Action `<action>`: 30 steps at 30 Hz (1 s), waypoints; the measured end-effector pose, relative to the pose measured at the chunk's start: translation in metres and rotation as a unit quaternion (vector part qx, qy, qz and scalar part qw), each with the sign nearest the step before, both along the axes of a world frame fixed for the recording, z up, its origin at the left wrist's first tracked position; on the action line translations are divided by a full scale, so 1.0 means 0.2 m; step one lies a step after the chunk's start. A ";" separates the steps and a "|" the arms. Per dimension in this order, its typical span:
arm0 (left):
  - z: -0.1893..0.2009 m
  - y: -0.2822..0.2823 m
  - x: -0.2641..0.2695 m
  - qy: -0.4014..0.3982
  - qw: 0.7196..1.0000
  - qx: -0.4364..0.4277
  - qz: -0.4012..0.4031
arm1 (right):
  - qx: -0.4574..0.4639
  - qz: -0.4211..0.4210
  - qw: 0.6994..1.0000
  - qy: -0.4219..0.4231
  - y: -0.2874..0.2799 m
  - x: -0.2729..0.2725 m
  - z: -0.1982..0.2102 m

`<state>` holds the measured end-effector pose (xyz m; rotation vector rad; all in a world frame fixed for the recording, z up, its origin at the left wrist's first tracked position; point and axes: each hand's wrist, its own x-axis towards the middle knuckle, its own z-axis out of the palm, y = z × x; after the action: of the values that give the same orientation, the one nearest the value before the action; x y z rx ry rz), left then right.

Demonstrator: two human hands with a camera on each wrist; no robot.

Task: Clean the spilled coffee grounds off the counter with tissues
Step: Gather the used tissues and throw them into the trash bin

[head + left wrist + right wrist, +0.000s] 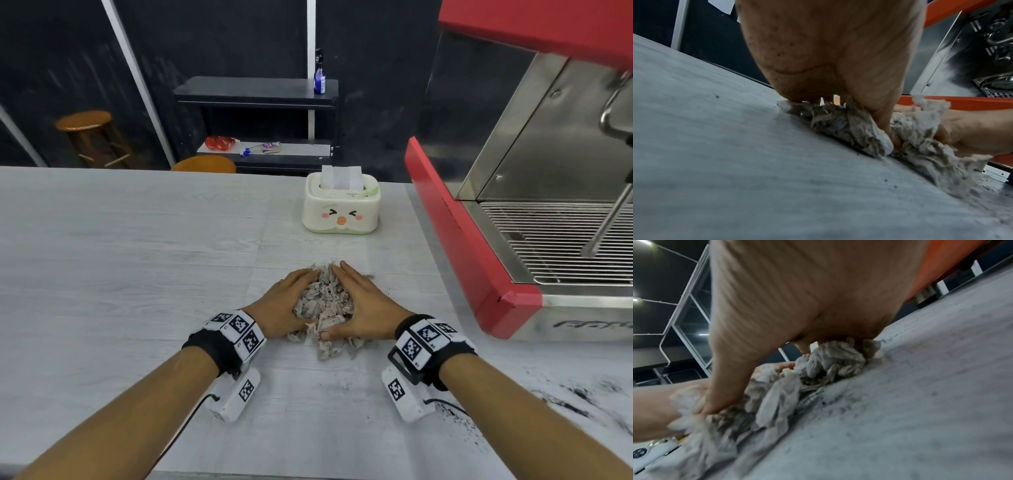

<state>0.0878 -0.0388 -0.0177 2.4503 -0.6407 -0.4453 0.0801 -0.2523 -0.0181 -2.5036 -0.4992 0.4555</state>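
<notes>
A pile of crumpled, grey-stained tissues [323,305] lies on the pale wood-grain counter [137,257], in the middle. My left hand [286,301] and right hand [363,308] press against it from either side with fairly straight fingers, fingertips nearly meeting at the far end and thumbs at the near end. In the left wrist view the left palm [828,48] bears down on the tissues [849,129], with the right hand [972,129] opposite. The right wrist view has the right hand [807,296] over the tissues [828,363]. Dark coffee grounds [579,397] streak the counter at the near right.
A cream tissue box [341,209] with a face and a sheet sticking up stands behind the pile. A red and steel espresso machine [513,205] fills the right side. Beyond the counter are a dark shelf [257,92] and wooden stools [89,137].
</notes>
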 end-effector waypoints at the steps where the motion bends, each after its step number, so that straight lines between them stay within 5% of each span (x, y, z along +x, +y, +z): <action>1: 0.00 0.00 0.00 -0.001 1.000 -0.005 -0.001 | -0.012 0.006 1.000 -0.012 0.01 0.00 0.00; 13: 0.02 0.03 -0.03 0.114 0.992 -0.053 0.011 | -0.134 0.028 0.985 -0.106 0.07 0.01 0.00; 17: 0.04 0.00 -0.06 0.047 0.998 0.036 -0.025 | -0.115 0.027 0.988 -0.102 0.09 0.00 0.00; 26: 0.03 0.02 -0.05 -0.013 0.999 0.038 -0.036 | -0.090 0.032 0.991 -0.092 0.10 -0.02 0.00; 30: 0.01 0.03 -0.05 -0.065 0.992 0.103 -0.013 | -0.098 0.041 0.989 -0.104 0.11 -0.02 0.00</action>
<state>0.0781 -0.0332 -0.0155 2.6872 -0.7137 -0.3808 0.0759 -0.2308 -0.0179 -2.7444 -0.6681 0.2875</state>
